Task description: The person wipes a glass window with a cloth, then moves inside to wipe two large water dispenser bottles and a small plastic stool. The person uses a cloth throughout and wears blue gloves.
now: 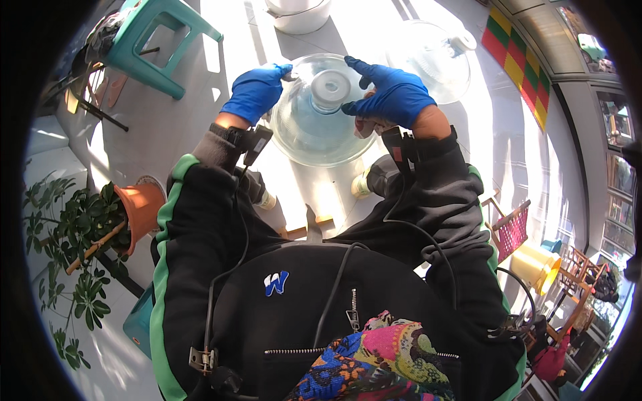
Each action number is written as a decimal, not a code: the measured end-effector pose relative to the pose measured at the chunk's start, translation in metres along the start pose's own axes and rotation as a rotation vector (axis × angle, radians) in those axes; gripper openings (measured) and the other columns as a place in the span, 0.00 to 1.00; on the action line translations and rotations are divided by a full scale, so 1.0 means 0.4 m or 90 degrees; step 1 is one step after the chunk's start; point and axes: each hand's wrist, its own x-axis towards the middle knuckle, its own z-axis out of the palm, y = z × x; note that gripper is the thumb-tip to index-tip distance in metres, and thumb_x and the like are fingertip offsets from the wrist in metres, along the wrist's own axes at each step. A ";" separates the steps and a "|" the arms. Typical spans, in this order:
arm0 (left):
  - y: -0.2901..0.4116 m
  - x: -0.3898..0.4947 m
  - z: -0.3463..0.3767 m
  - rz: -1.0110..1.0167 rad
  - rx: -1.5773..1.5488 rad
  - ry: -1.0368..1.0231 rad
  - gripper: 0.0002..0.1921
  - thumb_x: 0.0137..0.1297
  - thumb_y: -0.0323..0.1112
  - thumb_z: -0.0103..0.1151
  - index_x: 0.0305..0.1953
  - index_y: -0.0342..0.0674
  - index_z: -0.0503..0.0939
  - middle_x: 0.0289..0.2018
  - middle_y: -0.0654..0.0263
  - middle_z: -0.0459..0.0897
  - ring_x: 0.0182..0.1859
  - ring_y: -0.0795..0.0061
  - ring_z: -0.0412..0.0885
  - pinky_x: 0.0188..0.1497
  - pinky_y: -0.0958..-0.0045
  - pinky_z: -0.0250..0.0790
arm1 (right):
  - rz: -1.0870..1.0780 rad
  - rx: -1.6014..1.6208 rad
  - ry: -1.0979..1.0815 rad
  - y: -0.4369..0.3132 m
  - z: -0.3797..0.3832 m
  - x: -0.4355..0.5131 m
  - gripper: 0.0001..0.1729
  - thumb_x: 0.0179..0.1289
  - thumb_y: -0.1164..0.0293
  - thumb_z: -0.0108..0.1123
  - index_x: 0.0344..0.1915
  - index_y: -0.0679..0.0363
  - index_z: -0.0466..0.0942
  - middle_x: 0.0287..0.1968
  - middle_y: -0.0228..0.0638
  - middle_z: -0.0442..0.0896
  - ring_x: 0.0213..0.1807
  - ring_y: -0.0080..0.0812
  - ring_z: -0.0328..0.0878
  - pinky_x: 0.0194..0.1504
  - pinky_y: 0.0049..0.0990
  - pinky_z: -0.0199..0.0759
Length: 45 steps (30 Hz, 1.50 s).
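Note:
A clear bluish plastic water jug (321,138) stands upright between my feet, its pale round mouth (331,86) facing up. My left hand (257,92), in a blue glove, is at the jug's left shoulder. Its fingers are drawn together near a small greyish bit at the fingertips, and I cannot tell whether they grip it. On the right side is my right hand (393,95), also gloved in blue, with fingers and thumb spread around the neck. A crumpled pinkish-grey cloth (366,126) is held under its palm against the jug.
Another clear water jug (426,70) stands beyond my right hand, near a white bucket (299,15). A teal plastic stool (155,42) is at upper left, a potted plant (140,210) at left. Coloured interlocking mats (521,65) and a yellow bucket (534,265) are at right.

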 end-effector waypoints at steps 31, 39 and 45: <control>0.395 -0.077 0.014 0.036 -0.494 -0.325 0.42 0.61 0.30 0.63 0.74 0.44 0.53 0.74 0.63 0.53 0.74 0.65 0.55 0.72 0.60 0.54 | 0.044 0.088 0.007 0.131 -0.012 -0.156 0.24 0.56 0.49 0.55 0.43 0.53 0.83 0.40 0.50 0.84 0.42 0.54 0.80 0.45 0.39 0.74; 0.356 -0.098 -0.050 0.179 -0.287 -0.093 0.32 0.60 0.36 0.68 0.65 0.46 0.69 0.57 0.59 0.77 0.50 0.67 0.81 0.49 0.69 0.74 | -0.102 0.254 0.250 0.214 -0.047 -0.104 0.18 0.67 0.68 0.59 0.54 0.65 0.77 0.51 0.39 0.82 0.49 0.32 0.81 0.56 0.26 0.72; 0.401 -0.095 -0.033 0.255 -0.127 0.042 0.52 0.47 0.54 0.75 0.72 0.55 0.56 0.69 0.48 0.59 0.67 0.43 0.65 0.65 0.56 0.67 | -0.144 0.310 0.326 0.116 0.073 -0.095 0.25 0.68 0.66 0.59 0.62 0.62 0.68 0.55 0.39 0.79 0.55 0.34 0.79 0.59 0.28 0.72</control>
